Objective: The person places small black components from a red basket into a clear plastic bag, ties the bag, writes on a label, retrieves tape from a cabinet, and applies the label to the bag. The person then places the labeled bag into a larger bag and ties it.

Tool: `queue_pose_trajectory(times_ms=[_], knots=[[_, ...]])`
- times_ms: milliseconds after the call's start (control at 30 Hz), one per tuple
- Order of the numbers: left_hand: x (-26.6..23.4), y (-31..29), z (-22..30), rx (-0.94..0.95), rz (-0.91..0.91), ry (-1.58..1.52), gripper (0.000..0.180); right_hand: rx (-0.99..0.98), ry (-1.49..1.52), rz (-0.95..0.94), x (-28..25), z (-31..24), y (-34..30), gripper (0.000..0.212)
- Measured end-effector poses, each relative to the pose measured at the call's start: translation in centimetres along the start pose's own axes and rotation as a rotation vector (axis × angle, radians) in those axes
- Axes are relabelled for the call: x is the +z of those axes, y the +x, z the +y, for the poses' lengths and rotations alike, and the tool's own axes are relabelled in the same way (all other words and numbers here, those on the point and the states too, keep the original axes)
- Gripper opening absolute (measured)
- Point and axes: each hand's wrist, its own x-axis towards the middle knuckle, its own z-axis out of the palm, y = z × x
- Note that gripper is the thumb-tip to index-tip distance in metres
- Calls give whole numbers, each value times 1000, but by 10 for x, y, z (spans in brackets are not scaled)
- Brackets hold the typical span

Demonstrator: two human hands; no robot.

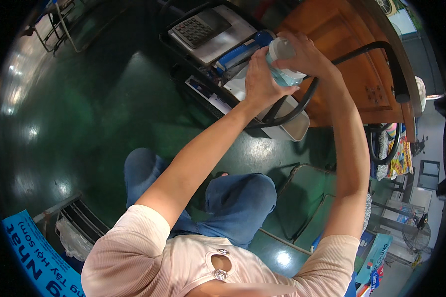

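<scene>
Both my arms are stretched forward over a dark-framed cart (171, 37). A clear, bluish plastic container (286, 79) with a white round part (282, 48) is between my hands. My left hand (262, 81) wraps its near left side, thumb along the bottom. My right hand (305, 55) grips it from the right, with fingers reaching over the white part and hiding some of it. What is inside cannot be made out. Just left of the hands, a long blue tool or case (240, 53) lies on the cart, beside a grey calculator (198, 30) on a pale tray.
A black curved handle (307, 101) rises by my right wrist, above a beige bin (298, 123). A wooden cabinet (352, 64) stands right of the cart. A folding metal chair frame (295, 208) stands beside my knee; a fan (417, 232) is far right.
</scene>
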Motion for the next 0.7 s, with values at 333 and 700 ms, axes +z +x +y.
queue_pose_trajectory(times_ms=[333, 700], knots=[[-3, 4, 0, 52, -45, 6, 108, -611, 43, -275, -41, 8, 2, 96], [-52, 86, 19, 349, -305, 129, 78, -193, 490, 132, -76, 57, -78, 81]])
